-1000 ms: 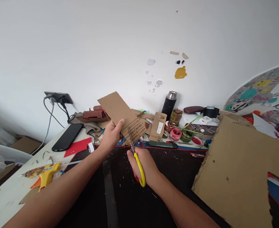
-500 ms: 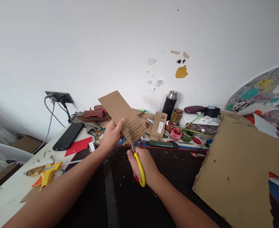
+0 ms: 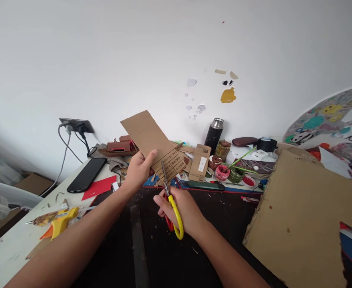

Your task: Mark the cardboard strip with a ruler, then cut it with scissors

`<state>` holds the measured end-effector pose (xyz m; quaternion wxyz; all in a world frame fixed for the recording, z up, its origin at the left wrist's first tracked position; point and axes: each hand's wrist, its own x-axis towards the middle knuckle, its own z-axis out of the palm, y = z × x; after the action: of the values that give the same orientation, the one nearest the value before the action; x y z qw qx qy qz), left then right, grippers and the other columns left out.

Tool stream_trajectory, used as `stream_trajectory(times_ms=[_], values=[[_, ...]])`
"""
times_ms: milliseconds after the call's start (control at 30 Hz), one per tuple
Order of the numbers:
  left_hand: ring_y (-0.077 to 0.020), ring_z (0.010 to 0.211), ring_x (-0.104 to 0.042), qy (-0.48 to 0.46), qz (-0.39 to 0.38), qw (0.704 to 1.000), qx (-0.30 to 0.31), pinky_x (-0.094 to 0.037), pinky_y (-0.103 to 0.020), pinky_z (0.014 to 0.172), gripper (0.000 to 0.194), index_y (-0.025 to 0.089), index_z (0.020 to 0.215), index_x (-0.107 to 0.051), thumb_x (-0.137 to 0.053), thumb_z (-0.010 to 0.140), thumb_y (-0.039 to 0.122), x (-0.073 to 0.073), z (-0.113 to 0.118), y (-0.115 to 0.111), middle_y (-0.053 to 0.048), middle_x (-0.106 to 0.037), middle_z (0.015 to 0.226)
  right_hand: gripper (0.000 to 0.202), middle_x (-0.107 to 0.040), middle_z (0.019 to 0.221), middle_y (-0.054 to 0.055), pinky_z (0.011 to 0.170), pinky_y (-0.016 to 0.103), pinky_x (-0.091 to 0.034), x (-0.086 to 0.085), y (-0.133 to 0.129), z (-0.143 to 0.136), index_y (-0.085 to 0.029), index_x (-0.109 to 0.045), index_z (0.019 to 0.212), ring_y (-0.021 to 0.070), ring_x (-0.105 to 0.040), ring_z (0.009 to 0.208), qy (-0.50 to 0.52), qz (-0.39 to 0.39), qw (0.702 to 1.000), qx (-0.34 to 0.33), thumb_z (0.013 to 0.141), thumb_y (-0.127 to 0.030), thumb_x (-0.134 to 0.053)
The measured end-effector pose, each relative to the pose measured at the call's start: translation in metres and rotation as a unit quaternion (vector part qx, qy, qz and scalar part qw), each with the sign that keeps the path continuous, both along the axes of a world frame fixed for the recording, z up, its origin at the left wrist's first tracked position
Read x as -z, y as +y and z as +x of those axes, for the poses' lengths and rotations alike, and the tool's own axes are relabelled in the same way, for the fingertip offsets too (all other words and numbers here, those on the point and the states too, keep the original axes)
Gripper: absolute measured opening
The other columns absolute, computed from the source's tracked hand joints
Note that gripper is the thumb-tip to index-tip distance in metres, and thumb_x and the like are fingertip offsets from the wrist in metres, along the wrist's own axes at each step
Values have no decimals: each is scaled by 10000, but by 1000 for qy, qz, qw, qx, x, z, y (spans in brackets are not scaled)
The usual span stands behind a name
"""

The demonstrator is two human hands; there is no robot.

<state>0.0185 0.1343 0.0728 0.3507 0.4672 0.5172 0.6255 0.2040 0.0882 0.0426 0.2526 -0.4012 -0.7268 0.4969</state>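
Observation:
My left hand (image 3: 139, 168) pinches a brown cardboard piece (image 3: 148, 136) by its lower left edge, thumb on top. The piece is tilted up over the far side of the black mat, and dark printed lettering runs across its lower end. My right hand (image 3: 178, 208) is closed round the scissors (image 3: 176, 218), which have one yellow and one red handle. Their blades point up and away from me. One blade lies over the printed end of the cardboard, close to my left thumb; the other is largely hidden behind it.
A metal ruler (image 3: 140, 248) lies on the mat. At left are a yellow glue gun (image 3: 60, 222), a black phone (image 3: 86, 175) and red paper (image 3: 99, 187). Behind stand a brown model boat (image 3: 118, 148), a black flask (image 3: 214, 134) and paint jars (image 3: 222, 172). A large cardboard sheet (image 3: 298, 216) leans at right.
The scissor handles have spread a little and my right thumb has shifted left. The cardboard has tilted slightly, its top end moving left. The view has shifted slightly upward.

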Motion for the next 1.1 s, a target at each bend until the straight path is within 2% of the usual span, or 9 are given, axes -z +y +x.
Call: stream_trajectory(times_ms=[133, 267, 433, 667, 867, 967, 1100], values=[[-102, 388, -427, -2, -2, 1000, 10, -319, -216, 373, 497, 227, 783, -547, -830, 810, 635, -3, 1, 0, 75, -475, 505, 317, -831, 830, 55, 701, 244, -575, 4, 0, 1, -208, -684, 966, 201, -828, 754, 21, -21, 999, -15, 1039, -510, -742], [-105, 387, -428, 11, -4, 1000, 18, -321, -223, 373, 478, 224, 780, -564, -827, 817, 622, -6, 2, -2, 70, -478, 508, 395, -821, 825, 62, 659, 252, -586, 17, 2, -2, -204, -686, 999, 217, -829, 739, 45, -59, 997, -6, 1008, -591, -761], [-105, 400, -454, 32, -13, 999, 35, -345, -221, 382, 484, 220, 767, -563, -821, 819, 626, -7, -1, -1, 58, -506, 528, 390, -800, 779, 50, 688, 277, -615, 28, 4, -5, -199, -683, 1012, 226, -829, 730, 72, -81, 994, 11, 1000, -580, -767], [-98, 388, -428, -9, -16, 999, 51, -340, -219, 381, 542, 226, 812, -546, -842, 792, 680, 4, -1, 3, 82, -476, 530, 424, -772, 761, 43, 675, 296, -633, 18, 2, -5, -189, -691, 1022, 233, -819, 710, 80, -104, 991, 1, 969, -600, -782], [-92, 385, -418, -9, -16, 999, 39, -326, -214, 380, 523, 225, 827, -546, -848, 798, 652, 11, -1, 4, 89, -472, 532, 460, -773, 754, 29, 679, 288, -621, 16, 2, -4, -203, -683, 1012, 234, -823, 733, 70, -116, 991, -4, 930, -637, -813], [-93, 376, -419, -18, -27, 998, 50, -307, -211, 375, 522, 224, 827, -551, -829, 803, 665, 16, -2, 8, 89, -476, 527, 404, -741, 684, -1, 613, 259, -591, 15, 0, -5, -213, -638, 969, 201, -780, 634, 61, -127, 990, -3, 971, -589, -784], [-92, 382, -424, -32, -34, 998, 52, -303, -209, 378, 524, 220, 834, -565, -823, 796, 674, 23, -1, 11, 85, -488, 541, 333, -626, 543, -71, 449, 215, -476, 13, -4, -8, -242, -566, 932, 154, -627, 427, 33, -144, 989, 22, 1022, -517, -732]])
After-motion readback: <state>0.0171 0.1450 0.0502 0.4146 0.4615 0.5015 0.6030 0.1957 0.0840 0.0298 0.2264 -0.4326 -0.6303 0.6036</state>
